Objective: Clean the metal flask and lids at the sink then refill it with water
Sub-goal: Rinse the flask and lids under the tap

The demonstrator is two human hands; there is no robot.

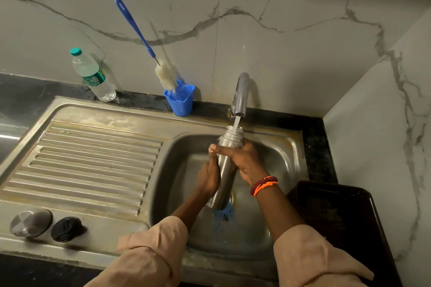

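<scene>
Over the steel sink (pixel 289 146), both my left hand (pixel 208 178) and right hand (pixel 242 160) are gripping the metal flask (pixel 225 174), fingers curled around it, under the running tap (pixel 240 95).

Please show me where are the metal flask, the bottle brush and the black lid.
metal flask (pixel 225 170): head view, middle of body.
bottle brush (pixel 166 74): head view, white bristles.
black lid (pixel 66 229): head view, top face.

Grey-veined white marble walls (pixel 256 7) meet in a corner above a black stone counter (pixel 28 93) in dim light.
</scene>
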